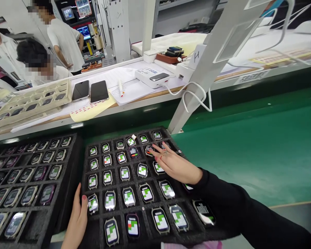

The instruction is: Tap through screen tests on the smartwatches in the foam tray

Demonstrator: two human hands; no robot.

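Observation:
A black foam tray (142,208) holds several rows of smartwatch bodies without straps, most of their lit screens showing green and white blocks. My right hand (177,166) reaches over its right part, palm down with fingers spread. Its fingertips are at a smartwatch (149,150) with a dark screen and touch or hover just over it. Another watch behind these fingers is partly covered. At the tray's left wall is my left hand (76,219), its thumb at the rim and its fingers along the outer side, gripping the edge. A small white piece (134,137) lies by a back-row watch.
Left of it stands a second black foam tray (75,166) of smartwatches. Behind is a bench with two phones (99,91), a cream compartment tray (64,86), a white box (147,74) and a cable (197,103). A grey post (194,86) rises behind the tray. Several people are beyond.

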